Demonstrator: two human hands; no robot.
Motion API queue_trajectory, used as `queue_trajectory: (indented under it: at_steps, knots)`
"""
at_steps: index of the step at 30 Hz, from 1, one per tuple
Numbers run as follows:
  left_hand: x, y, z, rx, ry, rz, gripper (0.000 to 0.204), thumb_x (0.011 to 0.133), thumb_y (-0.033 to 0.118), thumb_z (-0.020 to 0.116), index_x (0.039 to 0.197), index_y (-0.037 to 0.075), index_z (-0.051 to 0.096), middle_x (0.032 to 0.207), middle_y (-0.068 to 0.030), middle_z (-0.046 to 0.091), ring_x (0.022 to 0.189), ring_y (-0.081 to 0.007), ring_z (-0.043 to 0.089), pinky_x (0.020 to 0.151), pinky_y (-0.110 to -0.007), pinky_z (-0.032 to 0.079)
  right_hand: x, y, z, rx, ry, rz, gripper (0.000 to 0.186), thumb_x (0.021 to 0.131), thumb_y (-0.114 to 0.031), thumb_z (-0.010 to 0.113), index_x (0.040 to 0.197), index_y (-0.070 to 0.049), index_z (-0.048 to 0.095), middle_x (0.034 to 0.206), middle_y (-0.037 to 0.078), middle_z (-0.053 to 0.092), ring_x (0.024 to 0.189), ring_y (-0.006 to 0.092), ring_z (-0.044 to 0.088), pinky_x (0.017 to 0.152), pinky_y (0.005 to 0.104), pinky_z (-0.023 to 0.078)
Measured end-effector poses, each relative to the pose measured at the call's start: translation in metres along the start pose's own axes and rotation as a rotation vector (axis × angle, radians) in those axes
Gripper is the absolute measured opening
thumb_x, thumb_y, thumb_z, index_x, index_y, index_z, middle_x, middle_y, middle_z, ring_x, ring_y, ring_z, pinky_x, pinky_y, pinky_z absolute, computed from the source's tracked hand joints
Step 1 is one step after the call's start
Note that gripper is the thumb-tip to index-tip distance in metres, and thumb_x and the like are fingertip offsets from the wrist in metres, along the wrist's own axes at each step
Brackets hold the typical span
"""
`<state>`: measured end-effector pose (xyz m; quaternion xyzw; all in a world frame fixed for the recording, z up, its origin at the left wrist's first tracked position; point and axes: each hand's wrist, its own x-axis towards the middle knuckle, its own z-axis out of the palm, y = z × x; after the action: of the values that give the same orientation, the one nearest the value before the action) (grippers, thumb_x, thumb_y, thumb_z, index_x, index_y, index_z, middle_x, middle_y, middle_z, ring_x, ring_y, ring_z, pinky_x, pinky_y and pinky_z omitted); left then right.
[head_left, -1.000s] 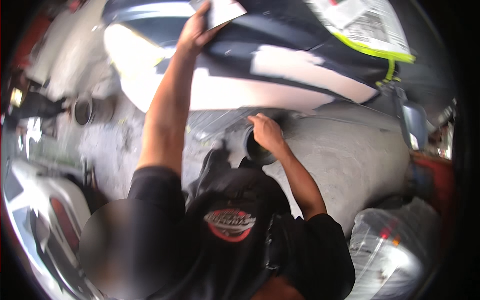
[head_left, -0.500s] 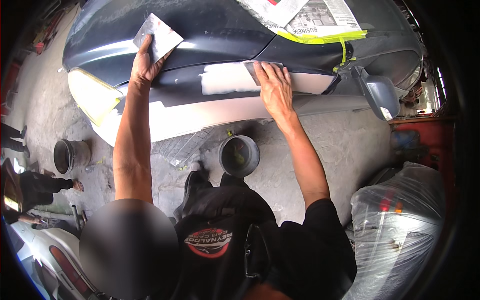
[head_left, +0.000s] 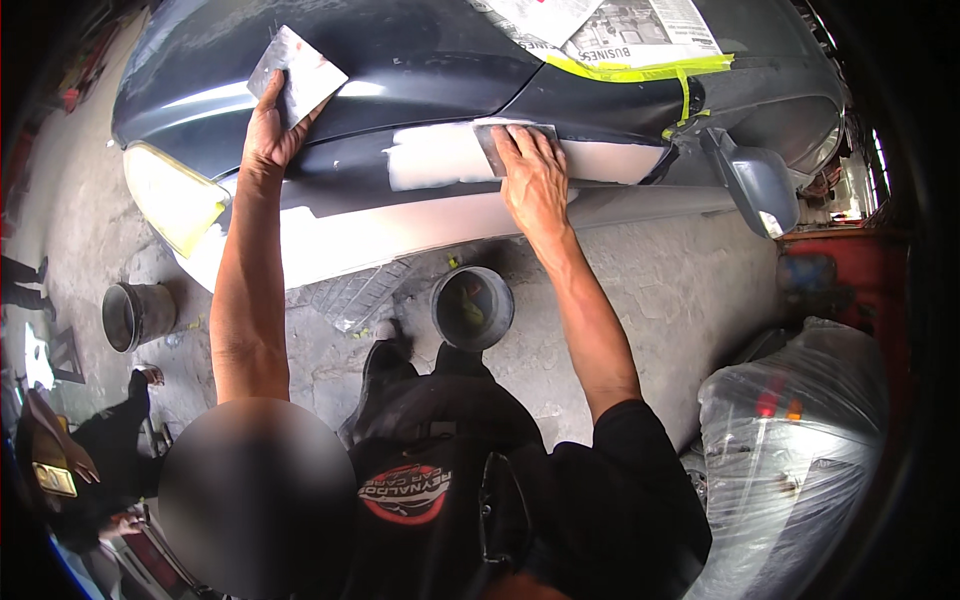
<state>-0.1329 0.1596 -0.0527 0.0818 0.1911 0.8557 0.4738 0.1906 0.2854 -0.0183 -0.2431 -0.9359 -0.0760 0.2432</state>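
My left hand (head_left: 268, 138) is closed on a flat, square, whitish board (head_left: 303, 72) with smears on it, held over the dark car hood (head_left: 420, 60). My right hand (head_left: 537, 185) presses a thin dark grey flat sheet (head_left: 487, 150) against the car's fender, its fingers lying over the sheet. I cannot tell whether the sheet is a spreader or an abrasive pad. Under and beside it runs a pale pinkish-white patch (head_left: 432, 158) along the dark fender. A lower pale band (head_left: 400, 228) follows the car's side.
Newspaper (head_left: 640, 35) edged with yellow tape covers the windshield area; the side mirror (head_left: 755, 180) juts out at right. Pale masking covers the headlight (head_left: 170, 200). Buckets (head_left: 472, 308) (head_left: 138, 315) stand on the concrete floor. A plastic-wrapped object (head_left: 795, 430) is at lower right. Another person (head_left: 110, 440) is at left.
The whole view has shifted slightly, while both hands keep nearly the same places on the car. At the left, the other person has moved, and their arm now shows.
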Motion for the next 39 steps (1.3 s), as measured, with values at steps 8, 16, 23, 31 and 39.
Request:
queue_trajectory:
  at_steps: [8, 16, 23, 31, 39]
  knots:
    - [-0.002, 0.001, -0.002, -0.004, 0.019, 0.012, 0.043, 0.088, 0.016, 0.059, 0.123, 0.000, 0.040, 0.119, -0.0171, 0.053, 0.111, -0.0327, 0.053, 0.096, -0.052, 0.043, 0.002, -0.003, -0.018, 0.005, -0.058, -0.033, 0.033, 0.084, -0.011, 0.046, 0.116, -0.005, 0.056, 0.111, 0.011, 0.056, 0.107, 0.0291, 0.052, 0.096, 0.0533, 0.035]
    - [-0.004, 0.000, 0.002, 0.005, 0.005, 0.021, 0.045, 0.088, 0.016, 0.059, 0.124, -0.001, 0.037, 0.119, -0.0184, 0.052, 0.110, -0.0332, 0.054, 0.096, -0.052, 0.043, 0.010, -0.022, 0.006, 0.012, -0.019, -0.039, 0.041, 0.076, -0.004, 0.054, 0.116, -0.006, 0.057, 0.114, 0.010, 0.056, 0.108, 0.0292, 0.051, 0.092, 0.0468, 0.039]
    - [-0.001, 0.001, -0.001, -0.004, -0.005, 0.008, 0.042, 0.088, 0.016, 0.059, 0.122, -0.001, 0.040, 0.119, -0.0172, 0.053, 0.111, -0.0324, 0.053, 0.096, -0.053, 0.043, -0.002, -0.017, -0.001, 0.049, -0.053, -0.072, 0.045, 0.073, -0.002, 0.053, 0.118, -0.008, 0.056, 0.117, 0.010, 0.054, 0.111, 0.0299, 0.048, 0.094, 0.0482, 0.037]
    - [-0.005, 0.001, 0.000, 0.004, 0.002, 0.007, 0.042, 0.088, 0.018, 0.059, 0.122, 0.000, 0.042, 0.119, -0.0170, 0.053, 0.110, -0.0324, 0.054, 0.097, -0.051, 0.042, 0.003, 0.000, -0.015, 0.020, 0.001, -0.027, 0.041, 0.074, 0.000, 0.052, 0.113, -0.007, 0.059, 0.110, 0.009, 0.056, 0.105, 0.0296, 0.052, 0.091, 0.0449, 0.039]
    - [-0.001, 0.002, -0.003, 0.006, 0.006, 0.011, 0.043, 0.088, 0.018, 0.060, 0.122, -0.001, 0.041, 0.119, -0.0178, 0.053, 0.110, -0.0328, 0.054, 0.097, -0.051, 0.043, 0.009, -0.023, -0.006, 0.047, -0.067, -0.029, 0.044, 0.070, -0.001, 0.056, 0.114, -0.007, 0.058, 0.111, 0.011, 0.055, 0.104, 0.0295, 0.051, 0.086, 0.0453, 0.040]
